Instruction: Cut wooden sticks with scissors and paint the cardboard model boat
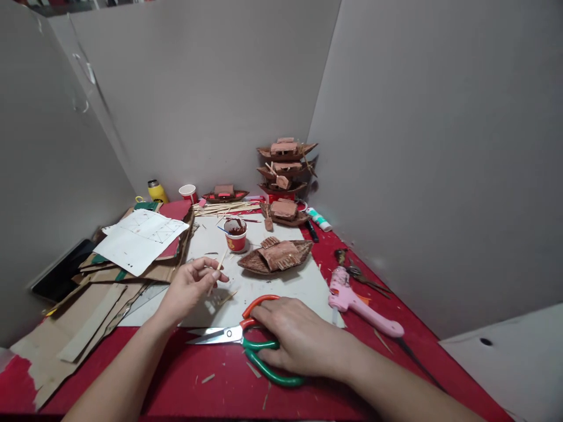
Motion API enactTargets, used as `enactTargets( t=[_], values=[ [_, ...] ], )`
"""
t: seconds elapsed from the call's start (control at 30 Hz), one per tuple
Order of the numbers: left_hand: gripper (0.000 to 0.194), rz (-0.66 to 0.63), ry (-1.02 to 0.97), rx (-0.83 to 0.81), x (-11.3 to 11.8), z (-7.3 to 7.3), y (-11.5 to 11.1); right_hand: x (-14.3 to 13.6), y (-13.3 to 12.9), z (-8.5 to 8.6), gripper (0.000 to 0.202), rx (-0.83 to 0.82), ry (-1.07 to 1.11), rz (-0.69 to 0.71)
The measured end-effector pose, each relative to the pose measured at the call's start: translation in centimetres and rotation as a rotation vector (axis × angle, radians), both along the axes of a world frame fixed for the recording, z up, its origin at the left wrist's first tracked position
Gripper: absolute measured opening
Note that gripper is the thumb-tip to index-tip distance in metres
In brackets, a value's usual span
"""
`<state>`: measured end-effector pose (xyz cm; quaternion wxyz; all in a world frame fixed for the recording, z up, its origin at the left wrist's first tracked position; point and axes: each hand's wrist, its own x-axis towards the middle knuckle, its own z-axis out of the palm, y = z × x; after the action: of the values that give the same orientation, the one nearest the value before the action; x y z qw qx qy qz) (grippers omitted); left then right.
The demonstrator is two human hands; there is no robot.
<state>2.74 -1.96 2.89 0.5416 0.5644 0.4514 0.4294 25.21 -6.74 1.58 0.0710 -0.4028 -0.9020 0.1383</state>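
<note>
Orange-and-green scissor handles [260, 344] (silver blades [222, 336]), brown boat [278, 256], pink glue gun [345, 295]

Diffuse light; soft shadow beneath left hand [193, 285]. Scissor blades [223, 336] beside right hand [303, 339] glint. Edges stretched.

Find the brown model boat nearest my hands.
The pointed brown model boat near the brown-smeared red paper cup; the other boats sit farther back.

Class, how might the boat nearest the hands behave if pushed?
The boat may rock, as its pointed ends look raised off the sheet. Its roof could snag or break, with thin strips jutting from one edge.
</note>
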Motion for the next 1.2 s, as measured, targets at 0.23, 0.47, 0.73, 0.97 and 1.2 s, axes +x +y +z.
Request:
enactTargets(
  t=[0.23,0.47,0.73,0.97,1.2],
  values=[
    [0.031,-0.033,0.034,-0.021,1.0,-0.6,-0.6,0.1,0.5,-0.1,0.024,-0.030,0.194,-0.087],
    [0.032,-0.179,0.055,-0.033,2.0,-1.2,-1.8,-0.2,1.9,-1.8,0.038,-0.316,0.768,-0.285],
    [0.033,-0.319,0.129,-0.025,2.7,-2.4,-2.3,-0.7,2.1,-1.8,0.034,-0.560,1.187,-0.259],
    [0.031,-0.146,0.622,0.193,1.5,-2.3,-0.9,1.8,3.3,-1.5,0.025,-0.178,1.448,-0.512],
    [0.009,-0.100,0.905,0.246,0.5,-2.7,0.4,0.6,2.3,-0.7,0.015,-0.137,1.250,-0.433]
  ],
)
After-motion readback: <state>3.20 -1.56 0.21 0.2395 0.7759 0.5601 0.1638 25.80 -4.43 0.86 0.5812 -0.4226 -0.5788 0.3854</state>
